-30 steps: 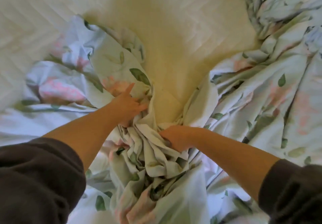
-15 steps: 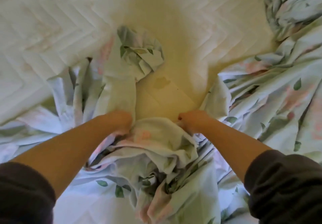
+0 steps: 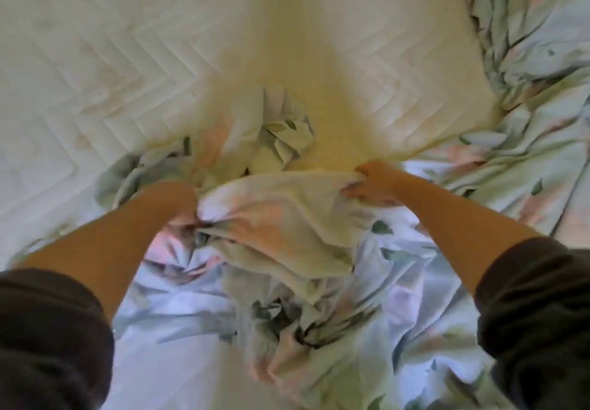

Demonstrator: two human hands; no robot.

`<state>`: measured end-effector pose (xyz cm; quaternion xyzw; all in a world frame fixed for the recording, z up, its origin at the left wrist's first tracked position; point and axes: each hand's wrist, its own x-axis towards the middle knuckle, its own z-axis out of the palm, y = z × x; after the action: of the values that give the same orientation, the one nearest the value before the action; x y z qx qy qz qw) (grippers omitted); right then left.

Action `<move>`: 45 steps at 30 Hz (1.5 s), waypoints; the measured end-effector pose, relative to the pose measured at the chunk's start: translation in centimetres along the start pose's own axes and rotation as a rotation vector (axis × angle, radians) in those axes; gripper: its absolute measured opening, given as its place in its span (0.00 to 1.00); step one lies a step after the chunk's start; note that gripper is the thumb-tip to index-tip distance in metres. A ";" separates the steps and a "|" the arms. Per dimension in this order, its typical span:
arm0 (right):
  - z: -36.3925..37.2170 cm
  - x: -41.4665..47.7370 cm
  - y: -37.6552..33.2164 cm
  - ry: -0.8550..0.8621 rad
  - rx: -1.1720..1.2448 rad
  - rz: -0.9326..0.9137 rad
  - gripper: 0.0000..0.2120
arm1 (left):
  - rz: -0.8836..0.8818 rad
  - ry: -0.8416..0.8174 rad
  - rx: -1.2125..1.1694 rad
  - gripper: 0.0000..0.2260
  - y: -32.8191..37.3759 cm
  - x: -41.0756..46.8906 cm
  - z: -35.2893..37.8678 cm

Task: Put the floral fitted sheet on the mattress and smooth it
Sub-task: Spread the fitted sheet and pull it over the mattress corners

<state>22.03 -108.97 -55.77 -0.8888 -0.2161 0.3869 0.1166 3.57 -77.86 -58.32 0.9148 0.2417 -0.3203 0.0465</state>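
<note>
The sheet [image 3: 287, 215] lies in a bunched heap on the near part of the mattress [image 3: 127, 58]. The left hand [image 3: 180, 200] curls its fingers into the cloth. The right hand [image 3: 372, 186] pinches its edge. I think they stretch that edge to find a corner. No box or basket shows.

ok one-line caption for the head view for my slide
Left hand and right hand grip a bunched fold of the floral fitted sheet, crumpled over a largely bare quilted mattress.
</note>
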 end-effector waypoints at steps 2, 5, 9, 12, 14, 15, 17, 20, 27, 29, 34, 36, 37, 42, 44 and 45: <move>-6.0 1.1 -2.0 0.517 0.050 -0.001 0.10 | -0.094 0.352 0.117 0.16 -0.7 0.4 -6.9; -10.4 1.0 -4.7 0.763 -0.185 -0.043 0.27 | -0.163 0.628 0.063 0.30 1.3 0.1 -13.8; -6.1 -0.7 -5.8 0.738 -0.308 -0.121 0.32 | 0.131 0.792 0.115 0.26 4.9 -0.8 -9.9; 2.4 -3.0 -3.7 0.540 -0.183 -0.171 0.26 | 0.430 0.682 0.278 0.18 8.1 -1.8 -1.7; 8.2 -5.2 -2.2 0.320 -0.138 -0.157 0.23 | 0.580 0.490 0.379 0.23 9.7 -3.0 3.1; 10.8 -6.0 -1.5 0.237 -0.154 -0.134 0.24 | 0.632 0.472 0.431 0.25 10.3 -3.3 4.6; 15.9 -7.4 0.6 0.141 -0.248 -0.100 0.29 | 0.725 0.612 0.469 0.19 12.2 -3.1 7.0; 19.9 -9.1 3.1 0.220 -0.347 -0.068 0.34 | 0.862 0.845 0.436 0.14 14.6 -3.5 8.9; 24.8 -15.7 8.9 0.086 -0.225 0.177 0.15 | 1.052 0.640 0.394 0.20 17.1 -8.4 12.5; 23.8 -16.7 9.8 0.096 0.168 0.284 0.08 | 1.000 0.692 0.331 0.17 18.2 -9.8 12.3; 20.7 -20.4 9.9 0.040 0.786 0.279 0.08 | 1.101 0.512 0.273 0.17 20.7 -15.3 13.4; 19.7 -23.0 10.4 0.019 0.820 0.204 0.10 | 0.960 0.506 0.175 0.17 21.3 -16.9 13.0; 19.4 -24.1 10.7 0.000 0.834 0.164 0.11 | 0.899 0.531 0.142 0.16 21.4 -17.3 12.5; 17.4 -31.2 12.7 -0.085 0.643 -0.018 0.14 | 1.001 0.474 -0.005 0.07 21.5 -21.3 10.4; 17.3 -33.3 13.7 -0.082 0.438 -0.064 0.12 | 0.969 0.311 0.039 0.09 20.5 -23.1 10.4; 17.3 -33.6 14.3 -0.058 0.300 -0.078 0.12 | 0.934 0.220 0.104 0.09 19.9 -23.4 10.5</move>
<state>-6.93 -136.82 -51.31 -0.8408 -0.1934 0.4357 0.2564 -8.83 -107.55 -53.72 0.9550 -0.2080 -0.1783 0.1137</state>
